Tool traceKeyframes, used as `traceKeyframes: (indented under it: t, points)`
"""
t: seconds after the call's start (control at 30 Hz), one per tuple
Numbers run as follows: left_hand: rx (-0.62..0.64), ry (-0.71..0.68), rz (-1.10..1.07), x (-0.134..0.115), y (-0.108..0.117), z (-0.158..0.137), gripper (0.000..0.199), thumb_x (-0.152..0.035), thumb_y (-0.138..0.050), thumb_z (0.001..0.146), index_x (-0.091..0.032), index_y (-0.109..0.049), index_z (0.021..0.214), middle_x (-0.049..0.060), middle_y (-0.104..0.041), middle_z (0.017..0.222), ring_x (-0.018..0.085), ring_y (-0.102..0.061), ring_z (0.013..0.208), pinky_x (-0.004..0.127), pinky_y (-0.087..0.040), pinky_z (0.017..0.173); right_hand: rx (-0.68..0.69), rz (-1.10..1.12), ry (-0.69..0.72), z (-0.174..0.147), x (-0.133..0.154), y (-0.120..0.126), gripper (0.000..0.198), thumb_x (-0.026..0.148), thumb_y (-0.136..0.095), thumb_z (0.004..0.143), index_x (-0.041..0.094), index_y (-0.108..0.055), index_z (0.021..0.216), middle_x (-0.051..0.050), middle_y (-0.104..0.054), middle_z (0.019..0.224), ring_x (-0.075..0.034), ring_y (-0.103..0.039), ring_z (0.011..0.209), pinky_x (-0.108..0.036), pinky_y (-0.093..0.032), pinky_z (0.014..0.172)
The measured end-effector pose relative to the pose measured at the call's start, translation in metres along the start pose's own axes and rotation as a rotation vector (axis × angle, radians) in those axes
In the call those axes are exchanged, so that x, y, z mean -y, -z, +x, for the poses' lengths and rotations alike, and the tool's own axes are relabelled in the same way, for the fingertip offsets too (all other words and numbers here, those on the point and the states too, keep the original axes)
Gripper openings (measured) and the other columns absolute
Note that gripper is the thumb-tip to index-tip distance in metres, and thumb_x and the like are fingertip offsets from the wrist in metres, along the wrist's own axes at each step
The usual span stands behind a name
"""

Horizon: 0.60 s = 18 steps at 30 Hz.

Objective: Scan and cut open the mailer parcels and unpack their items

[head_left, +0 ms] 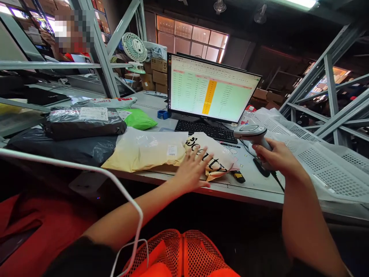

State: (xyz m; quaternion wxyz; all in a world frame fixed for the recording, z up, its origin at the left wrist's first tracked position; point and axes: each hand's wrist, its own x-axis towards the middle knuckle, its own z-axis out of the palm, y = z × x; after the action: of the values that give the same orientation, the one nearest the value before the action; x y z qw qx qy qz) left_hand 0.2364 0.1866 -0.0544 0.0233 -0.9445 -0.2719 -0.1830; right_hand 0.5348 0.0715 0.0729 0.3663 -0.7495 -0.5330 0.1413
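White lettered package [217,152] lies beneath the left fingers [195,154].

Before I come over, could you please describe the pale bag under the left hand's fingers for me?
Find the large lit monitor, then the black keyboard at its foot. The pale bag lies on the near side of that keyboard, the left hand spread over it. Large black lettering sets it apart from the plainer parcel beside it.
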Motion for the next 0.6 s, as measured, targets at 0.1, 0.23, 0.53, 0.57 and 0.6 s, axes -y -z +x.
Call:
traceKeyframes:
  t: [0.1,0.23,0.53,0.57,0.6]
  points:
    - [0.12,-0.069,-0.066,-0.038,-0.03,0.041,0.123,-0.067,-0.086,0.077,-0.022,-0.024,0.173,0.021,-0.013,0.178,0.053,-0.011,0.163,0.076,-0.014,0.128,-0.015,0.09,-0.022,-0.001,0.0,-0.004,0.041,0.06,-0.073,0.082,0.02,-0.061,0.082,0.0,-0.06,0.061,-0.015,-0.053,0.052,-0.025,-0.041,0.045]
    - [0.0,-0.018,-0.29,-0.047,-0.039,0.07,0.065,-0.026,-0.076,0.088,-0.018,-0.06,0.151,0.025,-0.054,0.157,0.05,-0.058,0.138,0.066,-0.047,0.113,-0.045,0.166,-0.025,-0.006,-0.013,0.0,0.042,0.06,-0.076,0.083,0.02,-0.063,0.082,0.0,-0.061,0.064,-0.014,-0.055,0.055,-0.025,-0.043,0.047]
    - [-0.841,0.388,-1.055,0.044,0.067,0.073,0.025,-0.031,-0.056,0.094,-0.019,-0.063,0.115,0.01,-0.076,0.108,0.022,-0.076,0.093,0.031,-0.062,0.079,-0.387,0.42,-0.087,-0.018,-0.039,0.019,0.039,0.056,-0.084,0.075,0.023,-0.064,0.08,-0.002,-0.062,0.07,-0.016,-0.053,0.056,-0.03,-0.046,0.047]
    - [-0.95,0.452,-1.217,0.057,0.071,0.064,0.023,-0.034,-0.061,0.089,-0.019,-0.062,0.107,0.009,-0.076,0.104,0.022,-0.076,0.091,0.03,-0.062,0.078,-0.39,0.437,-0.079,-0.018,-0.039,0.018,0.039,0.056,-0.085,0.075,0.023,-0.064,0.08,-0.002,-0.062,0.071,-0.016,-0.053,0.057,-0.03,-0.046,0.048]
    - [-1.025,0.516,-1.367,0.069,0.071,0.053,0.025,-0.035,-0.067,0.083,-0.019,-0.062,0.101,0.007,-0.076,0.1,0.022,-0.076,0.09,0.029,-0.063,0.077,-0.383,0.447,-0.069,-0.017,-0.04,0.016,0.039,0.056,-0.085,0.075,0.023,-0.064,0.079,-0.002,-0.062,0.071,-0.016,-0.053,0.057,-0.03,-0.046,0.048]
